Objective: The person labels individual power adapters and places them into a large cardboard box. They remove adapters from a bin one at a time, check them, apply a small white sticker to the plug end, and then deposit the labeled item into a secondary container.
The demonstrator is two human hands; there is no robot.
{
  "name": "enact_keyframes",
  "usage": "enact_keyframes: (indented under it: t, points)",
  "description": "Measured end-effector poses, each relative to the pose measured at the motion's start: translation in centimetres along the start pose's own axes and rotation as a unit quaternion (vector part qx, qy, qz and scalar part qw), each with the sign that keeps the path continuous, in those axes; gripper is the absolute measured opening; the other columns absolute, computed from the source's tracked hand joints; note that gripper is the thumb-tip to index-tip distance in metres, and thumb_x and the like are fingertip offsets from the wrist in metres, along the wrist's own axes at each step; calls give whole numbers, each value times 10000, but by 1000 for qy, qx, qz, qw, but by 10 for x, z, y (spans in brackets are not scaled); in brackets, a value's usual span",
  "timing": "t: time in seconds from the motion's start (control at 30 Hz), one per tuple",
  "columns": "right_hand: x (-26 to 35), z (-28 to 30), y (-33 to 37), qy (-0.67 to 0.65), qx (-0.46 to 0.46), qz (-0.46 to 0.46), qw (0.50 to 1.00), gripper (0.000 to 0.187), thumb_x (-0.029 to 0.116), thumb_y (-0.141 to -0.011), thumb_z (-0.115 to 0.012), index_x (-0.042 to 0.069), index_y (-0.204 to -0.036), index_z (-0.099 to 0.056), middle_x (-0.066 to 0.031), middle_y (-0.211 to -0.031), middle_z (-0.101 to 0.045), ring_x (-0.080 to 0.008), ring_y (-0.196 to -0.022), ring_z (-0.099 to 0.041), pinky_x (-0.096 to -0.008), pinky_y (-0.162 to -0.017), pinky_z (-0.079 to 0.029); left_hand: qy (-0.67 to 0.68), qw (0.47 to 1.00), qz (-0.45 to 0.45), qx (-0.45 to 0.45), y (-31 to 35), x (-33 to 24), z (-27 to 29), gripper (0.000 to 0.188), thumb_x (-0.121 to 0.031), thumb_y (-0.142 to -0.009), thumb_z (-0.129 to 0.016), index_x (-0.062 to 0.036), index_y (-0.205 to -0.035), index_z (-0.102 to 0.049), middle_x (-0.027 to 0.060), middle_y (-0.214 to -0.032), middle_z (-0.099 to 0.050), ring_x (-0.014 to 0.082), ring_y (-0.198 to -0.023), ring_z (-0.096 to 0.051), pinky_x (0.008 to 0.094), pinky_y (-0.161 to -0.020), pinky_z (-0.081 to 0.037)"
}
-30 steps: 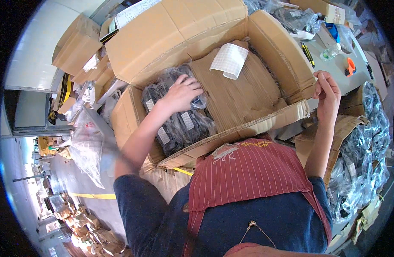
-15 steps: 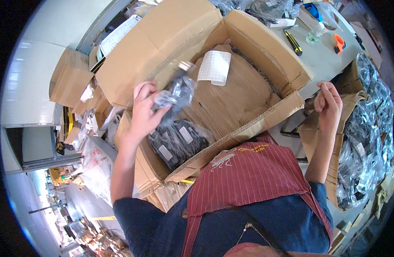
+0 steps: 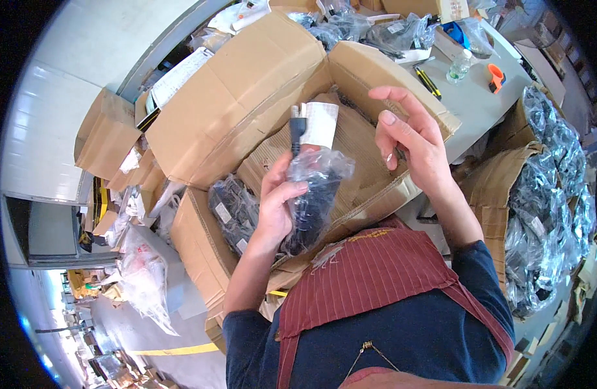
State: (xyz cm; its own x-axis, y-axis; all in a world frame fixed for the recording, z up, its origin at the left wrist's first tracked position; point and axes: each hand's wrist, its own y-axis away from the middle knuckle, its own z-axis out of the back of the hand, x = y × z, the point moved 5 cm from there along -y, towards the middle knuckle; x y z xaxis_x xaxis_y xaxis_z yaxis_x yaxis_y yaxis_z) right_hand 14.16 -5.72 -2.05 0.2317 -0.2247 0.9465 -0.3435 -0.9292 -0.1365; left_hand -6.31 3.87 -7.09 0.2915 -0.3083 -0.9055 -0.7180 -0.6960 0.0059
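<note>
A black power cord in a clear plastic bag (image 3: 313, 201) is in my left hand (image 3: 277, 198), its plug (image 3: 298, 129) sticking up out of the bag's top. My fingers and thumb close around the bag's left side, over a big open cardboard box (image 3: 233, 97). To the right, above the box's edge, my right hand (image 3: 412, 136) is raised with fingers apart and bent, holding nothing I can see. Other bagged black cords (image 3: 233, 207) lie at the box's left end. A white label sheet (image 3: 321, 123) rests on the brown cardboard inside, partly behind the plug.
At right, a second carton (image 3: 496, 191) is piled with bagged black cords (image 3: 545, 220). On the grey table (image 3: 470, 104) are a yellow-black cutter (image 3: 428, 83), a clear bottle (image 3: 459, 67) and an orange tape holder (image 3: 496, 78). Smaller cartons (image 3: 110, 133) stand at left.
My left hand has brought the bagged cord rightward to the front middle of the box, plug upright. My right hand has come leftward from beside the box to above its right edge.
</note>
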Motion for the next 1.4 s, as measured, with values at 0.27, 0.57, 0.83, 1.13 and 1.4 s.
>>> enact_keyframes:
  t: [0.27, 0.57, 0.83, 1.13, 1.4]
  points:
    - [7, -8, -8, -46, 46, -10, 998, 314, 175, -989, -571, 29, -1263, -526, -32, -771, -598, -87, -614, -531, -223, -568, -421, -61, 994, 86, 35, -6, 1, -21, 383, -269, -983, -595, 66, -1159, -655, 68, -866, -671, 90, -756, -581, 236, -713, -459]
    - [9, 6, 2, -24, 12, 34, 999, 395, 115, -936, -648, 26, -1291, -499, -46, -946, -641, -98, -736, -589, -233, -644, -474, -112, 993, 4, 33, -6, -13, -31, 394, -282, -979, -604, 81, -1113, -679, 33, -761, -644, 93, -687, -573, 243, -676, -456]
    - [19, 3, 17, 28, -36, 55, 997, 392, 10, -906, -659, 9, -1260, -490, -70, -945, -675, -98, -772, -609, -244, -689, -497, -288, 947, -132, -45, -6, -3, -30, 184, -147, -904, -696, 1, -999, -746, 46, -674, -628, 103, -577, -521, 265, -550, -419]
    - [22, -18, 19, 315, -39, 199, 927, 418, -57, -871, -676, -14, -1237, -479, -89, -923, -709, -109, -781, -647, -242, -708, -519, -510, 821, -237, -99, 5, -15, -49, 188, -121, -807, -759, -84, -992, -760, 64, -564, -512, 177, -507, -483, 321, -479, -382]
    - [12, -27, 21, 392, -65, 297, 868, 372, -37, -827, -718, 8, -1155, -550, -86, -894, -704, -177, -725, -692, -292, -652, -556, -454, 864, -202, -85, 5, -7, -48, 148, -146, -848, -736, -78, -976, -763, 69, -558, -541, 177, -509, -499, 326, -487, -393]
